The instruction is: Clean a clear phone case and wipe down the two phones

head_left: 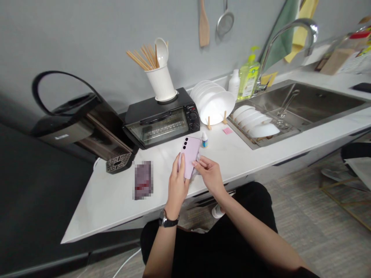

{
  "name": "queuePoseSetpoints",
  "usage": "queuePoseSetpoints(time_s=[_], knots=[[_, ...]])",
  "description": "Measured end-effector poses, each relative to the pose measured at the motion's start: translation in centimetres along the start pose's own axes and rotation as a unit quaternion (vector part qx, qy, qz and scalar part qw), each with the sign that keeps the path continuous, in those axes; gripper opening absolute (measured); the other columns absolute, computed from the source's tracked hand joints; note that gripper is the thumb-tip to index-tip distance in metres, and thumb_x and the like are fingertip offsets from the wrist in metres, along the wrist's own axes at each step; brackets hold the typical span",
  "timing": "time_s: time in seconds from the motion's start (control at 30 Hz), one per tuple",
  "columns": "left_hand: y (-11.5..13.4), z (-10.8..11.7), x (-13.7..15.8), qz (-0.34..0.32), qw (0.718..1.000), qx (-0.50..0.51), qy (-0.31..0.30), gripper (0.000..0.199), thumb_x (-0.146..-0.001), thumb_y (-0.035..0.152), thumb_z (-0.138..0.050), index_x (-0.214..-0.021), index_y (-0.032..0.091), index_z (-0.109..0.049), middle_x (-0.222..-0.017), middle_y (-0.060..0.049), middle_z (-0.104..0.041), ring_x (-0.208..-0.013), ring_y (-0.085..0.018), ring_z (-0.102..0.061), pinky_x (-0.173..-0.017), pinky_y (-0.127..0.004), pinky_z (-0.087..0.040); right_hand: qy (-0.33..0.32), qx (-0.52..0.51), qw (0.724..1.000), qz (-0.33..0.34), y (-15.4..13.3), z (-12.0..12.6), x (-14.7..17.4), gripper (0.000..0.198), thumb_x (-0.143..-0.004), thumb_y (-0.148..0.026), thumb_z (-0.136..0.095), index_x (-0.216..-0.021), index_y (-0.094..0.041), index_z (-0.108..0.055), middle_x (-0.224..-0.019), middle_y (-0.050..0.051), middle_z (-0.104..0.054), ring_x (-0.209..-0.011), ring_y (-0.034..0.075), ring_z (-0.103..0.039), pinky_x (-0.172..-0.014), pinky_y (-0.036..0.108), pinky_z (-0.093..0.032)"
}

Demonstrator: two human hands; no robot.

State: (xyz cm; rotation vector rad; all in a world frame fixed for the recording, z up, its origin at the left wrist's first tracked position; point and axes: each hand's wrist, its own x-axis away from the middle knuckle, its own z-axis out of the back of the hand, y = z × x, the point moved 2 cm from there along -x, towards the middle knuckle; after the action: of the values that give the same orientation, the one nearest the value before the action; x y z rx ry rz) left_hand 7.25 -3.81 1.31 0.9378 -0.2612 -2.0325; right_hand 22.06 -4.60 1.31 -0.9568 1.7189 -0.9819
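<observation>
A pale pink smartphone point(190, 154) is gripped along its left side by my left hand point(178, 181), its back with three camera lenses facing up. My right hand point(210, 173) is closed at the phone's right edge, thumb and fingers pinching a crumpled whitish cloth point(198, 159), mostly hidden by the phone and fingers. Just beyond the phone stands a small white-capped bottle point(205, 139) with a blue label. Left of my left hand, a blurred-out dark rectangular item point(143, 180) lies on the white counter point(116, 206).
Behind the phone stands a black toaster oven point(165, 125) bearing a white utensil holder point(162, 83). A coffee machine point(87, 127) is at left. To the right are racked plates point(217, 106), a pink packet point(227, 131), bowls point(256, 121) and a sink point(327, 102).
</observation>
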Motion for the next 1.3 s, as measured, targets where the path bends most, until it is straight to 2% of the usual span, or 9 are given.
queuePoseSetpoints(time_s=[0.17,0.3,0.4,0.57,0.7,0.87,1.03,1.13,1.3], knots=[[-1.2,1.0,1.7,0.010,0.999,0.045,-0.020,0.100,-0.091,0.000,-0.048,-0.172,0.054,-0.023,-0.178,0.007,-0.041,-0.158,-0.030,-0.051,-0.126,-0.047,-0.056,-0.051,-0.010,0.998,-0.028,-1.0,0.2,1.1,0.032,-0.099,-0.054,-0.072,-0.122,-0.035,-0.085,-0.106,0.001,-0.088,-0.091,0.032,-0.085,-0.082,0.054,-0.074],[-1.6,1.0,3.0,0.021,0.995,0.096,-0.019,0.090,-0.089,0.007,-0.054,-0.170,0.041,-0.038,-0.168,-0.001,-0.056,-0.153,-0.036,-0.055,-0.120,-0.057,-0.055,-0.006,0.012,0.998,-0.056,-1.3,-0.8,3.0,0.028,-0.100,-0.049,-0.072,-0.109,-0.028,-0.089,-0.097,-0.001,-0.087,-0.092,0.032,-0.084,-0.085,0.052,-0.074],[-1.4,0.5,3.4,0.080,0.984,0.160,-0.019,0.065,-0.090,0.020,-0.056,-0.155,0.028,-0.064,-0.140,-0.007,-0.076,-0.139,-0.038,-0.068,-0.109,-0.060,-0.055,0.068,0.041,0.997,0.010,-0.5,-2.0,4.7,0.022,-0.100,-0.039,-0.071,-0.110,-0.032,-0.089,-0.112,0.001,-0.087,-0.109,0.036,-0.083,-0.094,0.054,-0.073],[-0.5,0.1,3.8,0.207,0.948,0.241,0.005,0.033,-0.086,0.041,-0.072,-0.117,0.037,-0.084,-0.110,-0.005,-0.086,-0.114,-0.040,-0.081,-0.095,-0.059,-0.069,0.102,0.092,0.986,0.096,1.0,-2.2,4.6,0.028,-0.102,-0.031,-0.062,-0.114,-0.035,-0.087,-0.130,0.004,-0.082,-0.123,0.036,-0.079,-0.109,0.060,-0.064],[-0.5,0.3,3.8,0.295,0.901,0.318,0.009,0.044,-0.086,0.062,-0.073,-0.119,0.034,-0.081,-0.119,-0.006,-0.086,-0.119,-0.038,-0.080,-0.099,-0.060,-0.070,0.212,0.118,0.967,0.078,0.7,0.4,1.8,0.024,-0.100,-0.031,-0.061,-0.107,-0.024,-0.084,-0.115,0.010,-0.086,-0.110,0.032,-0.082,-0.099,0.049,-0.067],[-1.1,0.3,3.2,0.359,0.855,0.375,-0.016,0.068,-0.091,0.085,-0.054,-0.113,0.024,-0.073,-0.093,-0.015,-0.087,-0.081,-0.034,-0.085,-0.076,-0.049,-0.073,0.301,0.162,0.937,0.073,0.3,4.9,-1.3,0.028,-0.096,-0.038,-0.063,-0.114,-0.019,-0.074,-0.117,0.013,-0.079,-0.101,0.025,-0.074,-0.083,0.037,-0.060],[-1.7,-0.3,2.5,0.388,0.845,0.368,-0.001,0.070,-0.089,0.081,-0.064,-0.128,0.024,-0.053,-0.084,-0.006,-0.081,-0.065,-0.027,-0.081,-0.060,-0.037,-0.066,0.210,0.206,0.956,0.013,1.9,7.2,-1.7,0.021,-0.095,-0.035,-0.058,-0.111,-0.021,-0.064,-0.093,0.002,-0.071,-0.062,0.014,-0.056,-0.055,0.026,-0.042],[-1.8,-0.1,2.3,0.390,0.885,0.253,0.013,0.057,-0.096,0.064,-0.061,-0.134,0.025,-0.047,-0.070,0.004,-0.070,-0.054,-0.022,-0.072,-0.055,-0.032,-0.058,0.115,0.225,0.968,-0.014,2.4,7.2,-1.4,0.021,-0.097,-0.034,-0.059,-0.106,-0.020,-0.071,-0.070,-0.004,-0.064,-0.049,0.012,-0.042,-0.050,0.026,-0.036],[-0.9,1.3,1.7,0.372,0.921,-0.094,-0.065,0.041,-0.102,0.049,-0.058,-0.135,0.026,-0.055,-0.075,-0.002,-0.073,-0.081,-0.032,-0.079,-0.076,-0.038,-0.056,-0.039,0.251,0.967,0.000,2.4,6.8,-1.8,0.041,-0.084,-0.016,-0.061,-0.121,-0.022,-0.080,-0.123,0.008,-0.082,-0.099,0.022,-0.075,-0.094,0.037,-0.060]])
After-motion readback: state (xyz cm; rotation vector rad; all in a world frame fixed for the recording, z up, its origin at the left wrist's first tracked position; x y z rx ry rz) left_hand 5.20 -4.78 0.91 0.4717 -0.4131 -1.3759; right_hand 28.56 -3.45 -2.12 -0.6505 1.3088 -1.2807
